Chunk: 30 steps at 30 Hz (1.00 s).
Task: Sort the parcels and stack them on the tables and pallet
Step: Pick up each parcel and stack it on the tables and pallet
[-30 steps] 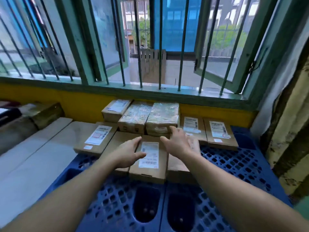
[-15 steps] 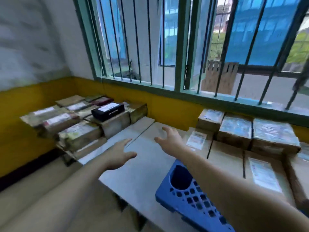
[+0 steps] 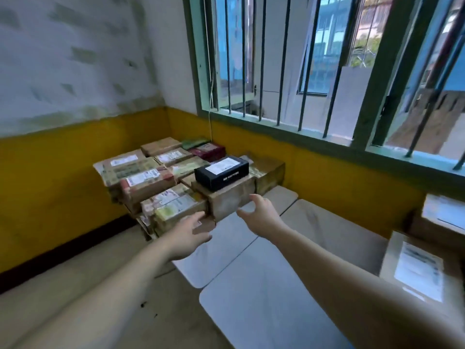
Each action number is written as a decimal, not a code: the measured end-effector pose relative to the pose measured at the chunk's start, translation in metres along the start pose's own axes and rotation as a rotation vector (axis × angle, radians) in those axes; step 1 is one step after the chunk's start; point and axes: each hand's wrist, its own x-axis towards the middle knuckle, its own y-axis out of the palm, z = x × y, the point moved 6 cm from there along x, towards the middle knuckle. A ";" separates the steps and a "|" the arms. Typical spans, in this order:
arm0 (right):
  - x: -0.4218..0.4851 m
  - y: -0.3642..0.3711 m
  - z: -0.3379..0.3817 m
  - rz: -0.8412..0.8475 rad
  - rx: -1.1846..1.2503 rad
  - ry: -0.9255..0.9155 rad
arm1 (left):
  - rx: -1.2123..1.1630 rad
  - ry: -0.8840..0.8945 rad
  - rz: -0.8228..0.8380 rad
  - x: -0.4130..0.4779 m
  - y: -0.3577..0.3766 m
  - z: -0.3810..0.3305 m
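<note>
Both hands were out ahead, empty. The left hand [image 3: 191, 235] was palm down with fingers nearly straight, its tips just short of the lower front edge of the corner pile [image 3: 151, 182]. The right hand [image 3: 261, 217] was spread wide, fingers curved and thumb apart, close to the near face of a brown parcel [image 3: 227, 201]; I could not tell whether they touched. One black box [image 3: 222, 170] lay flat on that parcel, just beyond and above the right fingertips. Its white label faced up and its long axis ran crosswise to the forearms, the right end angled away toward the barred window [image 3: 289, 71]. The brown parcel's own long axis could not be read under it. The pile beyond the fingertips held at least ten parcels, mostly brown and taped, one dark red and one green at the back; the lower ones were too blurred to separate. It sat against the yellow wall [image 3: 63, 177] on the left and far sides. Two pale table tops [image 3: 251, 298] lay side by side under the wrists and forearms, bare there, their rounded near corners toward the floor [image 3: 75, 285] below the left arm. Outside the right forearm, two labelled cardboard parcels [image 3: 417, 265] sat at the frame edge, well apart from either hand.
</note>
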 end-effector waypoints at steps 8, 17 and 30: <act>0.106 0.039 0.031 0.046 0.036 0.015 | 0.009 -0.078 -0.026 0.089 -0.067 0.037; 0.210 0.094 0.050 -0.124 0.043 0.190 | -0.007 0.058 0.093 0.216 -0.124 0.089; 0.303 0.084 0.022 -0.323 0.112 0.427 | -0.043 0.252 0.325 0.376 -0.111 0.059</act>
